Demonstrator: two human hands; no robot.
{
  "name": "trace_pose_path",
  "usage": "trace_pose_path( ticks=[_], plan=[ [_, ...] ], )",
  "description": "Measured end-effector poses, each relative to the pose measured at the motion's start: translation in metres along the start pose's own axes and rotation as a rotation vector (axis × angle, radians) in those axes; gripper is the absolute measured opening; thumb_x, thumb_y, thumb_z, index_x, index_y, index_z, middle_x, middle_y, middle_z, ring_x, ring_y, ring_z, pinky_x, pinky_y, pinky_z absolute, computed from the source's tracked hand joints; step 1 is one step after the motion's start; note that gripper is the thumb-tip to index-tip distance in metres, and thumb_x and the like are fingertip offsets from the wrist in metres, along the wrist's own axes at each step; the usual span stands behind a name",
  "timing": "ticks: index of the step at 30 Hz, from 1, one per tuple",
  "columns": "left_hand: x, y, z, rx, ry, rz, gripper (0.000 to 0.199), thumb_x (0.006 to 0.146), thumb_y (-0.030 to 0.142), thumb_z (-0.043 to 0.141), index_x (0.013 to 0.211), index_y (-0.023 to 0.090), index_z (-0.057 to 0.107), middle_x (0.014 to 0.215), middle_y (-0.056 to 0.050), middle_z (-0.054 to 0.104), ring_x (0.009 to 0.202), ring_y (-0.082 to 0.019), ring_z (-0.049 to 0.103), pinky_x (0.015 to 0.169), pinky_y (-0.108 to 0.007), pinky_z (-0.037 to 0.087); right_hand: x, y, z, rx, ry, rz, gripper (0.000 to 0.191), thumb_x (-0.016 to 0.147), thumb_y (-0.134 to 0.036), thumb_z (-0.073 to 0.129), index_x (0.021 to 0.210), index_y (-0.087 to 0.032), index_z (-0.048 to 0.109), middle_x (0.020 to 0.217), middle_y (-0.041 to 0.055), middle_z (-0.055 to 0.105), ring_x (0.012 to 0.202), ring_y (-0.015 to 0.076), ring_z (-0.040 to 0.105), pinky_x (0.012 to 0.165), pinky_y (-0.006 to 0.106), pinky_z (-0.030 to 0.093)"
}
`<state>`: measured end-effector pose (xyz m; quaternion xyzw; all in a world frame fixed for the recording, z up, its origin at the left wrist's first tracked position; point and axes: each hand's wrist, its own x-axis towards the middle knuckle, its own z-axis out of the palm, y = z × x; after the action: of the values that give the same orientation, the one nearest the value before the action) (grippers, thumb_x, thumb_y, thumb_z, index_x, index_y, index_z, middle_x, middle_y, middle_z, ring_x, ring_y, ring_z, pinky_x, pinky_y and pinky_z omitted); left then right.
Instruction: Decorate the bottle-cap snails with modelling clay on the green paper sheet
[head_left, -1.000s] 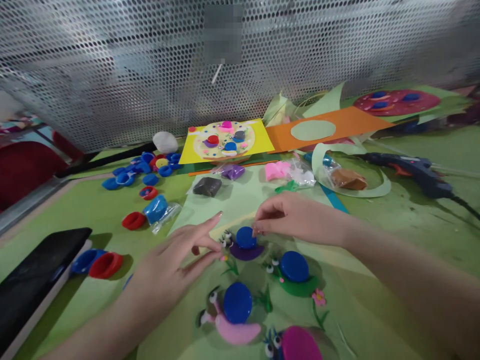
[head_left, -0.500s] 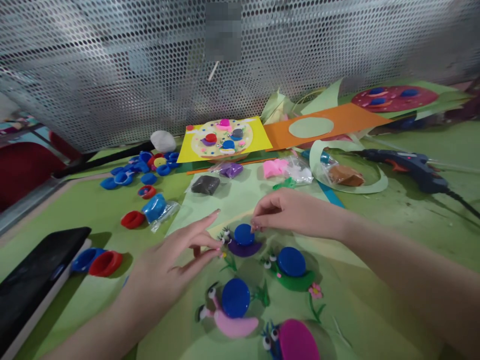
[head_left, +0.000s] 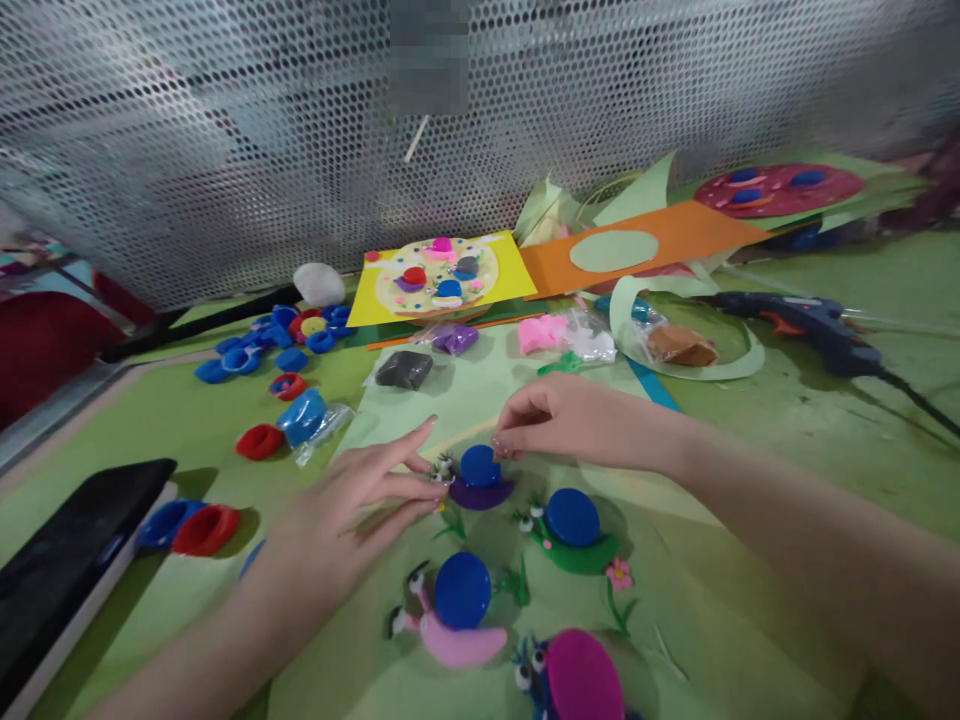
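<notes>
purple snail [head_left: 480,491]: left hand [head_left: 330,515] now closer

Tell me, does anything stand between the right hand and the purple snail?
Nothing visible does: the right hand is at the edge of the blue cap on the purple snail; the left hand is by its eyes.

A perforated metal panel [head_left: 225,130] rises along the far side of the table [head_left: 825,440], its small round holes set in close rows and its silvery surface mottled with paler patches of light. Near its top middle is a blurred grey square [head_left: 428,60], with a short white strip [head_left: 417,139] slanting below. The tabletop is green. Beyond its greyish left edge [head_left: 67,415] shows a dark red shape [head_left: 45,350], perhaps a seat.
</notes>
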<state>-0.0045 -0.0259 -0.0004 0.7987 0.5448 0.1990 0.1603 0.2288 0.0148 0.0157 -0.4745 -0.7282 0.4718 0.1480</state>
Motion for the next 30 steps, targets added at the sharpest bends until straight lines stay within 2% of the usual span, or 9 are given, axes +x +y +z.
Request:
trace_pose_path(
  ticks=[5,8,11,15,17,20,25,30],
  plan=[
    [0.0003,-0.0016,-0.0022,0.039,0.001,0.051,0.052,0.081,0.052,0.051,0.130,0.036,0.041,0.082,0.006,0.074,0.096,-0.021,0.064,0.081,-0.034,0.051,0.0004,0.0001,0.0004,-0.004,0.003,0.000,0.018,0.081,-0.029,0.055,0.078,-0.016,0.067,0.080,0.0012,0.070,0.074,0.0118,0.062,0.063,0.020,0.043],
    [-0.0002,-0.0032,-0.0039,0.065,-0.003,0.057,0.050,0.083,0.050,0.049,0.130,0.035,0.041,0.095,0.005,0.073,0.097,-0.020,0.064,0.082,-0.032,0.051,-0.0001,0.0004,0.0002,0.015,-0.001,0.004,0.017,0.081,-0.027,0.054,0.079,-0.016,0.067,0.082,0.0016,0.071,0.075,0.0121,0.062,0.065,0.020,0.044],
    [-0.0013,-0.0028,-0.0057,0.105,-0.067,0.047,0.045,0.084,0.048,0.047,0.128,0.037,0.044,0.108,0.004,0.068,0.104,-0.021,0.061,0.078,-0.028,0.052,-0.0005,0.0008,0.0000,0.022,-0.002,0.004,0.016,0.080,-0.027,0.054,0.078,-0.016,0.067,0.081,0.0021,0.071,0.076,0.0127,0.063,0.066,0.020,0.044],
    [-0.0030,-0.0007,-0.0062,0.100,-0.046,-0.028,0.045,0.083,0.052,0.046,0.126,0.038,0.046,0.105,0.006,0.070,0.104,-0.021,0.062,0.076,-0.027,0.053,-0.0002,0.0017,0.0002,0.017,-0.004,-0.006,0.017,0.080,-0.028,0.054,0.078,-0.016,0.066,0.081,0.0025,0.071,0.076,0.0134,0.063,0.064,0.021,0.044],
    [-0.0035,-0.0005,-0.0062,0.120,-0.038,-0.061,0.048,0.081,0.055,0.049,0.126,0.039,0.046,0.105,0.006,0.070,0.099,-0.021,0.064,0.069,-0.025,0.054,0.0001,0.0021,0.0004,0.019,-0.008,-0.003,0.017,0.080,-0.028,0.054,0.077,-0.016,0.066,0.081,0.0024,0.071,0.076,0.0136,0.063,0.063,0.021,0.044],
    [-0.0040,-0.0011,-0.0063,0.145,-0.043,-0.030,0.047,0.079,0.056,0.051,0.123,0.039,0.048,0.105,0.006,0.069,0.094,-0.021,0.066,0.061,-0.023,0.054,0.0004,0.0026,0.0004,0.027,-0.011,0.003,0.017,0.080,-0.028,0.054,0.078,-0.016,0.066,0.082,0.0022,0.071,0.076,0.0134,0.063,0.063,0.020,0.044],
    [-0.0045,0.0011,-0.0050,0.109,-0.029,-0.036,0.049,0.081,0.056,0.047,0.127,0.039,0.045,0.099,0.006,0.071,0.093,-0.020,0.066,0.071,-0.025,0.053,0.0006,0.0028,0.0004,0.026,-0.013,-0.006,0.016,0.080,-0.026,0.054,0.078,-0.016,0.066,0.081,0.0019,0.071,0.074,0.0119,0.063,0.064,0.019,0.044],
    [-0.0039,0.0033,-0.0023,0.087,-0.025,-0.040,0.052,0.079,0.056,0.050,0.127,0.036,0.045,0.093,0.004,0.072,0.094,-0.022,0.065,0.067,-0.026,0.053,0.0008,0.0027,0.0007,0.020,-0.009,-0.011,0.017,0.080,-0.027,0.054,0.078,-0.016,0.066,0.082,0.0021,0.071,0.075,0.0129,0.063,0.065,0.021,0.044]
  ],
)
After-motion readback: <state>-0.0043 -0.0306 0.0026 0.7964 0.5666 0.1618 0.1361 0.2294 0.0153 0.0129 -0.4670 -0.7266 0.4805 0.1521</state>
